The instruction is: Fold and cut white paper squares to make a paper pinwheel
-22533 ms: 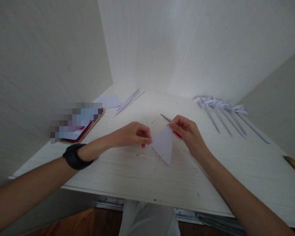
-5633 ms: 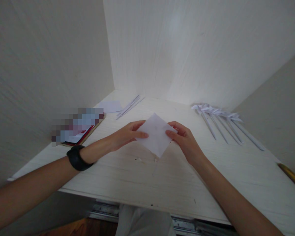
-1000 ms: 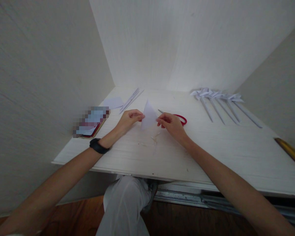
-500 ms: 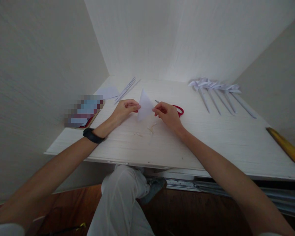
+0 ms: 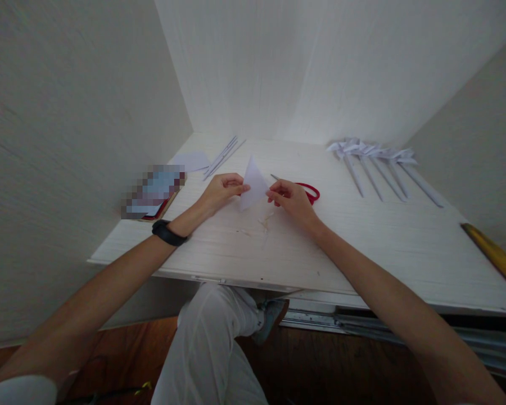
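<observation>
A folded white paper (image 5: 253,183), triangular with its point up, is held just left of the scissors (image 5: 311,193) and slightly above the table (image 5: 362,247). Its left edge is pinched by the left hand (image 5: 221,190), thumb against curled fingers, closed narrow on the sheet. Its right corner is pinched the same way by the right hand (image 5: 290,198), which partly covers the scissors' red handles; only the blade tip is seen past the fingers. A black band (image 5: 166,232) is worn on the left wrist. Further left of the scissors, thin white sticks (image 5: 223,158) and a loose slip (image 5: 191,160) are laid near the back wall, with a blurred-out flat item (image 5: 152,191) nearer the table edge. Well right of the scissors, a row of paper pinwheels (image 5: 379,166) on sticks is laid out, and a yellow strip (image 5: 495,257) is seen at the far right edge. The paper is judged very light, thin and floppy, easily creased or torn; it is best taken at edges or corners with a light fingertip pinch, both sides supported so the fold is kept aligned.
</observation>
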Tool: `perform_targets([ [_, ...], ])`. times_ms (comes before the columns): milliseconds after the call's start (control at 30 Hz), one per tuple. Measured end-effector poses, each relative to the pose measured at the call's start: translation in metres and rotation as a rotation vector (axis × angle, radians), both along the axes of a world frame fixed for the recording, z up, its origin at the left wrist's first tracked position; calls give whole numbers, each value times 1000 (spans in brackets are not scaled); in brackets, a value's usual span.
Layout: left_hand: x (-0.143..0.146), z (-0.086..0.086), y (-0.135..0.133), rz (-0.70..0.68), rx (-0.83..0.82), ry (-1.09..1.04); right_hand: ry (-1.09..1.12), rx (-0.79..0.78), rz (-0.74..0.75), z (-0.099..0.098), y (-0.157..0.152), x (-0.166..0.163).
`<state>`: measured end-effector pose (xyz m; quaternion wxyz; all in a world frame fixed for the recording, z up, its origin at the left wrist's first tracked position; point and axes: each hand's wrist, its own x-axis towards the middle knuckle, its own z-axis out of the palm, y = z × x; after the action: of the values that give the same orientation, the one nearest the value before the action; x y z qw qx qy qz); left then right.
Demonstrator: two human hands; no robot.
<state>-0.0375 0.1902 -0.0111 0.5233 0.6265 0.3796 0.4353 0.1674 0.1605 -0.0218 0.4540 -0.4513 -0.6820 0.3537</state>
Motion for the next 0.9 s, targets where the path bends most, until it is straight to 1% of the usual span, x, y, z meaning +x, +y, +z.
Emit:
perform_targets([
  [167, 0, 4, -3, -30, -42, 7, 60, -56, 69, -1, -2, -4],
  [267, 0, 4, -4, -54, -71, 13, 80, -76, 84, -1, -3, -5],
  [433, -1, -3, 0, -78, -107, 5, 87, -91, 75, -4, -1, -3],
  [567, -2, -6, 1, -78, -126, -16, 64, -102, 95, -2, -3, -4],
  [767, -2, -1, -2, -45, -137, -31, 35, -76, 38, 1, -5, -4],
  [900, -2, -3, 1, -35, -136, -45, 46, -56, 13, -1, -3, -3],
])
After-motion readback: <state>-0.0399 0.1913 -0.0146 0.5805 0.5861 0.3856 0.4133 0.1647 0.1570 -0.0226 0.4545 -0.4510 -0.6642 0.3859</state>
